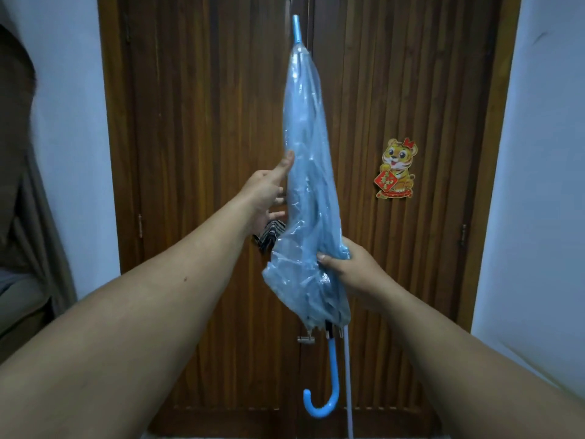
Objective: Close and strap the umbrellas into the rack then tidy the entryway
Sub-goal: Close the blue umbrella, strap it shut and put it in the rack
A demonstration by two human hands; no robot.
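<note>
A folded, transparent light-blue umbrella [308, 172] stands upright in front of me, tip up and curved blue handle [326, 391] hanging down. My right hand [351, 270] grips the loose lower canopy from the right. My left hand [269, 191] presses against the canopy's left side at mid height, thumb up along the plastic and fingers partly behind it. A white strap [348, 375] dangles from the canopy's bottom edge. A dark checked piece of fabric [269, 237] shows just under my left hand; what it belongs to is hidden. No rack is in view.
A brown slatted double wooden door [196, 137] fills the background, with a tiger sticker [397, 169] on its right leaf and a metal latch [305, 339] low in the middle. White walls [544, 153] flank it. A dark curtain [19, 185] hangs at far left.
</note>
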